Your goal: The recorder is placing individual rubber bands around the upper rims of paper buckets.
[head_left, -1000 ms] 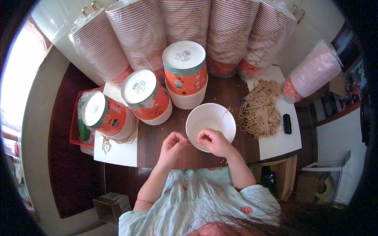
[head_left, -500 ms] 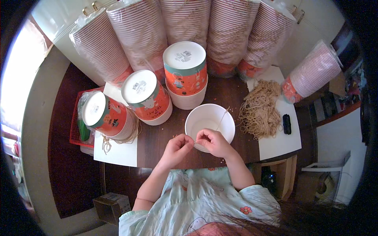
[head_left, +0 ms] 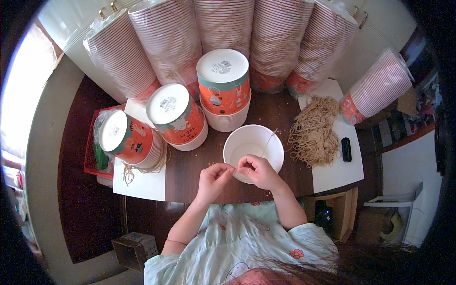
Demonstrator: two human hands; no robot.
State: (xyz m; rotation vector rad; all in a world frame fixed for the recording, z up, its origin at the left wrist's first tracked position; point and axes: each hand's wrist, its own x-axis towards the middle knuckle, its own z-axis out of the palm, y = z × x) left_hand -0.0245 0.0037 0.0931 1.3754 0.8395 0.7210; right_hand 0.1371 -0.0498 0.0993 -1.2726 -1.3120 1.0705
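Note:
In front of me a white paper bucket [head_left: 232, 145] stands with its mouth up. A length of tan string [head_left: 268, 144] comes through its right rim and runs down inside toward my fingers. At the near rim my left hand [head_left: 214, 181] and my right hand [head_left: 259, 172] meet with thumbs and fingertips pinched. Both pinch the string end; it is too thin to see clearly between the fingertips. To the right lies a tangled heap of tan string [head_left: 313, 132].
Upside-down orange-and-green bucket stacks [head_left: 224, 97] stand left and behind. Tall plastic-wrapped bucket stacks [head_left: 223, 28] line the back; another wrapped stack [head_left: 377, 88] leans at right. A black object [head_left: 346, 149] lies near the table's right edge. A red basket [head_left: 91, 152] sits far left.

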